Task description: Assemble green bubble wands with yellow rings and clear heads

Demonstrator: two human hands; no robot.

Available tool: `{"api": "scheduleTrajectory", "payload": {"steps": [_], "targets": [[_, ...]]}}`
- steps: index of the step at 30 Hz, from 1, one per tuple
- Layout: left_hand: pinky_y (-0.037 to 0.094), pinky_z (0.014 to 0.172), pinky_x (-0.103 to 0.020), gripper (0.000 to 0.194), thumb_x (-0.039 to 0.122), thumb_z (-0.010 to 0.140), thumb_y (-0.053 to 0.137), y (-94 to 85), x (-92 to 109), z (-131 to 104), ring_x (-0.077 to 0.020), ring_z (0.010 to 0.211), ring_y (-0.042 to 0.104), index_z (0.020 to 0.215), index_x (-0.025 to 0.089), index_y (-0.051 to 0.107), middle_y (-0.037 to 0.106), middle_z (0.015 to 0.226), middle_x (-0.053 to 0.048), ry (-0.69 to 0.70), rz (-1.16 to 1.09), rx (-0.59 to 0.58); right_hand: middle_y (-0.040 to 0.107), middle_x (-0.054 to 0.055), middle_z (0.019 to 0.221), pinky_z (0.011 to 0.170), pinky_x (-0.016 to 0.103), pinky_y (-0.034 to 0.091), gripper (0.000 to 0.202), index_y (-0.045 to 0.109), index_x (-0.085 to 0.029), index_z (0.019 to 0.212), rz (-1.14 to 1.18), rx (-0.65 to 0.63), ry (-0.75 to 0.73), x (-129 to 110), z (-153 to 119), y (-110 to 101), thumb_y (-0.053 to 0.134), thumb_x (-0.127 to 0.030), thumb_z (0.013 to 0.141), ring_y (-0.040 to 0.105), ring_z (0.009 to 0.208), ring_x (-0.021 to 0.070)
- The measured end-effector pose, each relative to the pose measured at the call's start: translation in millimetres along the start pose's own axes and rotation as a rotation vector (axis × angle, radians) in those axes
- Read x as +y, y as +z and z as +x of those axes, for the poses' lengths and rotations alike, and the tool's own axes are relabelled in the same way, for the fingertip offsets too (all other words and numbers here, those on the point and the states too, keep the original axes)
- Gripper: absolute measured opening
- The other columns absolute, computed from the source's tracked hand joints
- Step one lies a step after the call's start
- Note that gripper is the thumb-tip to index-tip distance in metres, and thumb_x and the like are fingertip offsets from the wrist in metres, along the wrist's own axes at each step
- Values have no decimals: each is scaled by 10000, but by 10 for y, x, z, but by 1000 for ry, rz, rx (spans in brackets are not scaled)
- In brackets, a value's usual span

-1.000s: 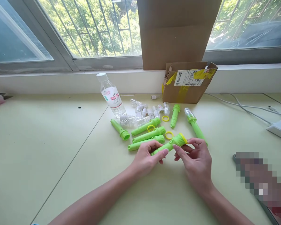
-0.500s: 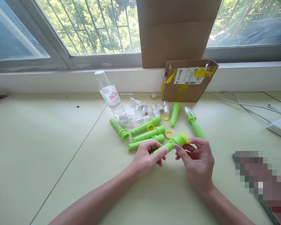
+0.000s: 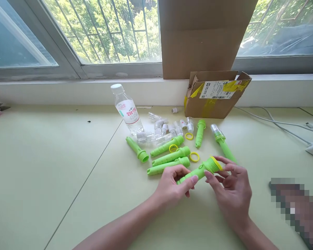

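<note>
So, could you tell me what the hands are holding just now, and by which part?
The left hand grips a green tube by its narrow lower shaft; the right hand has fingertips at its wide threaded end, where a yellow ring sits.

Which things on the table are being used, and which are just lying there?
In use: green tube with yellow ring, left hand, right hand, spare green tubes, clear caps, loose rings.
Lying about: water bottle, cardboard box, white cable.

Home-like workspace, pale green table (image 3: 54, 166) beneath barred window (image 3: 104, 31), opened shipping carton (image 3: 214, 100)
</note>
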State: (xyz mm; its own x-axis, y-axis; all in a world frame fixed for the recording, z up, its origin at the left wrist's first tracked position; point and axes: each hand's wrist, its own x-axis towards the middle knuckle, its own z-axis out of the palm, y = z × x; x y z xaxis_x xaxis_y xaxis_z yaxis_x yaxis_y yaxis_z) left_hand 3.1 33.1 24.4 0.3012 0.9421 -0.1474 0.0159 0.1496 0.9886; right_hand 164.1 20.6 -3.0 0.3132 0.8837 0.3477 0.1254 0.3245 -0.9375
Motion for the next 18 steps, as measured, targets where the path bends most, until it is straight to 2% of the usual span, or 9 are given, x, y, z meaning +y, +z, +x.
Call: {"api": "scheduleTrajectory", "payload": {"steps": [6, 8, 12, 18], "targets": [[474, 470, -210, 300, 411, 777, 672, -8, 2, 19, -93, 490, 544, 709, 125, 607, 590, 623, -15, -25, -15, 10, 615, 94, 1178, 582, 303, 590, 352, 479, -225, 900, -24, -17, -20, 90, 4, -25, 767, -172, 705, 694, 705, 166], [471, 462, -214, 310, 423, 779, 669, -27, -12, 31, -94, 485, 538, 717, 126, 603, 582, 623, -13, -38, 5, 8, 622, 92, 1167, 559, 285, 585, 339, 479, -220, 889, -41, -34, -20, 116, 23, -16, 764, -179, 711, 687, 650, 146], [455, 475, -215, 317, 427, 809, 643, -79, -26, 49, -91, 467, 543, 732, 123, 595, 589, 627, -11, -36, 104, 37, 610, 82, 1179, 490, 248, 560, 303, 482, -223, 904, -47, -63, 14, 115, 68, 41, 740, -197, 747, 650, 579, 102], [446, 517, -221, 312, 418, 852, 598, -99, 11, 56, -109, 496, 569, 727, 133, 593, 591, 594, -5, -24, 228, 77, 605, 70, 1185, 474, 238, 544, 263, 466, -230, 910, -32, -106, 28, 83, 120, 135, 700, -226, 792, 618, 549, 76]]}}
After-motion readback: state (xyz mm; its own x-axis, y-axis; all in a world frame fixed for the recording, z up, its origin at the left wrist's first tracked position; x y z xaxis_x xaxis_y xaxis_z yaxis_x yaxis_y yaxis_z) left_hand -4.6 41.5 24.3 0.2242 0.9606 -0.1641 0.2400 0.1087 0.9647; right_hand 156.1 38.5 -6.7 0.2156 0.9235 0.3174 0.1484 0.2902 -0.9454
